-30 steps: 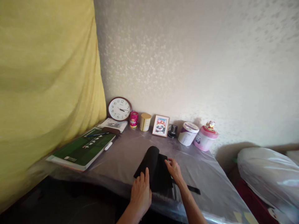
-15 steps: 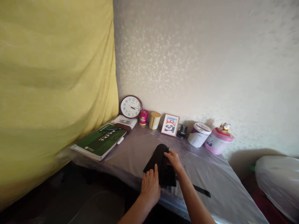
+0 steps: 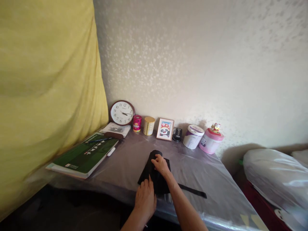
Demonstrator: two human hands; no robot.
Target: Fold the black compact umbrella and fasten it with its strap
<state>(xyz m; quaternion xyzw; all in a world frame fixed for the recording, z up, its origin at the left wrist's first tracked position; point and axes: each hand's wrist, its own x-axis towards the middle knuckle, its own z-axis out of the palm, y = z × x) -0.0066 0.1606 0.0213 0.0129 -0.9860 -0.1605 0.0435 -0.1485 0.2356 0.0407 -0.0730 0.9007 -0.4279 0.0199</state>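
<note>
A folded black cloth item (image 3: 157, 186) with a long black strap (image 3: 193, 190) lies near the front edge of the table; its exact kind I cannot make out. My right hand (image 3: 160, 164) is closed on its upper part, thumb and fingers pinching the fabric. Lower down, my left hand (image 3: 145, 196) grips the near left side, with the index finger stretched along the cloth and the other fingers bent. The left thumb is mostly hidden.
A green book (image 3: 84, 154) lies at the left with a pen on it, beside a white marker (image 3: 111, 151). Along the wall stand a clock (image 3: 122, 113), tins (image 3: 149, 126), a panda picture frame (image 3: 165, 129), a white tub (image 3: 193, 137) and a pink jar (image 3: 210, 141).
My right hand has moved inward across the cloth from its right edge, and a flap now lies folded over. The view has turned right, so the table's things appear further left.
</note>
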